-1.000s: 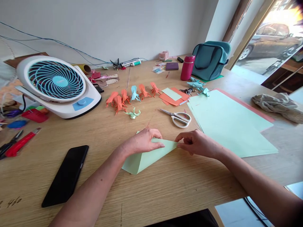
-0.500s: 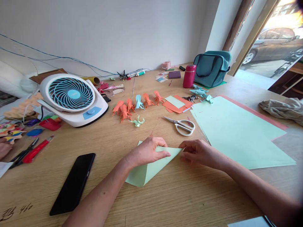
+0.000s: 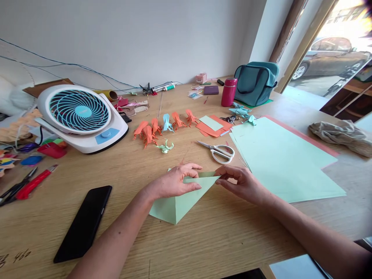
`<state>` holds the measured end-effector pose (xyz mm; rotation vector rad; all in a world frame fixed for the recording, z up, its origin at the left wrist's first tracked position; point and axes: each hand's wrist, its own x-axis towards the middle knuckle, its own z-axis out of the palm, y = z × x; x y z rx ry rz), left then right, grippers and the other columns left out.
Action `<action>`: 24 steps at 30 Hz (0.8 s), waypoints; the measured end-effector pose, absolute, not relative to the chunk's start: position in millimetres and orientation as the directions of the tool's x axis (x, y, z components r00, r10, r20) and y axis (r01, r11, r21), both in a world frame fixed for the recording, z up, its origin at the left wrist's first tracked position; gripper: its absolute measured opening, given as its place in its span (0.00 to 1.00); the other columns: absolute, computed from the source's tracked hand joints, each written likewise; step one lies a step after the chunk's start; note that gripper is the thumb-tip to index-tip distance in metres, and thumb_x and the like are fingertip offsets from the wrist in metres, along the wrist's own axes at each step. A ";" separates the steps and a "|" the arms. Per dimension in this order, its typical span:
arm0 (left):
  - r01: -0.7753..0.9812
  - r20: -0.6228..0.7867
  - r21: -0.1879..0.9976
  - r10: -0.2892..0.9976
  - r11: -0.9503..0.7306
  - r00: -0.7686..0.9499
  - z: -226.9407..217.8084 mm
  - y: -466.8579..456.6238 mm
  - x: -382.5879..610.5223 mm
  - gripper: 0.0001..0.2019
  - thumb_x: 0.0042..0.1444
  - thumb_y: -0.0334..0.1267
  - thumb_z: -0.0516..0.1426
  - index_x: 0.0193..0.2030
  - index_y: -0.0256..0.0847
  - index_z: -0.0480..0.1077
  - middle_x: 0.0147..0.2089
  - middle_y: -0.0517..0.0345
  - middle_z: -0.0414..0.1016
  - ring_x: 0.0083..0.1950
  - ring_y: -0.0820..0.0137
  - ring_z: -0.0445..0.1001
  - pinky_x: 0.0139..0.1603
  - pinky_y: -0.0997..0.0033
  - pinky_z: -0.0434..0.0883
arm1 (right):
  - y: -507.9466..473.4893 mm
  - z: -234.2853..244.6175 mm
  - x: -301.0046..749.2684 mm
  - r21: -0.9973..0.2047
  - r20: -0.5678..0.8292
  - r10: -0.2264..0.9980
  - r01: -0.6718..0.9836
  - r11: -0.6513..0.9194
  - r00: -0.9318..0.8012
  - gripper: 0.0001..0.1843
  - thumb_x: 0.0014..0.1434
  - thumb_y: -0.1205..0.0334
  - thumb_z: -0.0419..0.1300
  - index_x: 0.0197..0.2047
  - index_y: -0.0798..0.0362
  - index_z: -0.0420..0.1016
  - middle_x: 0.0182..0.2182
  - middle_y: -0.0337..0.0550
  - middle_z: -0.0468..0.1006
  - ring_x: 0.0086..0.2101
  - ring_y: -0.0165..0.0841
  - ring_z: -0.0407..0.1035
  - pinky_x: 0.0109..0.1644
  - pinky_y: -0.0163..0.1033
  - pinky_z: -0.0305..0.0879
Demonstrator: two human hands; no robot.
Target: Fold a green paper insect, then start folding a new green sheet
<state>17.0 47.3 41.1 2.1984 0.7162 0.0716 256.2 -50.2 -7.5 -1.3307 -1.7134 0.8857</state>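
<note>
A sheet of pale green paper [image 3: 186, 201] lies partly folded on the wooden table, one flap turned up along a crease. My left hand [image 3: 177, 180] grips its raised upper edge, thumb in front and fingers behind. At the right corner of the sheet, my right hand [image 3: 238, 182] pinches the paper between thumb and fingers. White-handled scissors [image 3: 222, 154] rest just beyond my right hand. A small green origami figure [image 3: 165, 146] stands past my left hand, near several orange origami figures [image 3: 147, 135] and a blue one [image 3: 167, 122].
Large green sheets [image 3: 279, 155] are stacked at the right. A black phone [image 3: 84, 223] lies at the left, with a white fan [image 3: 84, 116] behind it. A red bottle [image 3: 229, 92] and a teal bag [image 3: 255, 83] stand at the back. Red-handled pliers-like tool [image 3: 36, 184] lies far left.
The flap's crease at the near edge now looks sharper. My right hand has lifted slightly with the corner, and the paper's upper edge gapes open more. The view has shifted a little.
</note>
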 end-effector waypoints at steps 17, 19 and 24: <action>0.412 -0.112 0.738 0.506 -0.534 0.855 48.2 39.2 21.5 0.14 0.61 0.49 0.59 0.34 0.40 0.75 0.45 0.56 0.77 0.43 0.68 0.74 0.44 0.70 0.68 | -50.5 -6.8 260.5 -0.879 0.182 0.975 0.423 0.219 -0.125 0.15 0.65 0.50 0.60 0.33 0.53 0.72 0.30 0.41 0.74 0.31 0.31 0.67 0.35 0.36 0.65; 0.419 -0.111 0.740 0.519 -0.526 0.848 49.4 35.9 22.9 0.15 0.62 0.49 0.58 0.33 0.39 0.75 0.42 0.56 0.78 0.42 0.68 0.74 0.43 0.71 0.68 | -51.0 -6.9 259.5 -0.878 0.172 0.977 0.431 0.209 -0.122 0.16 0.65 0.50 0.60 0.32 0.53 0.72 0.29 0.40 0.73 0.31 0.31 0.66 0.35 0.36 0.64; 0.458 -0.123 0.735 0.566 -0.500 0.815 51.2 29.4 25.3 0.12 0.61 0.47 0.59 0.34 0.40 0.75 0.39 0.59 0.79 0.40 0.69 0.74 0.41 0.71 0.68 | -52.3 -3.4 256.9 -0.883 0.160 0.980 0.427 0.196 -0.119 0.16 0.64 0.50 0.61 0.31 0.53 0.71 0.27 0.38 0.72 0.29 0.30 0.64 0.34 0.36 0.62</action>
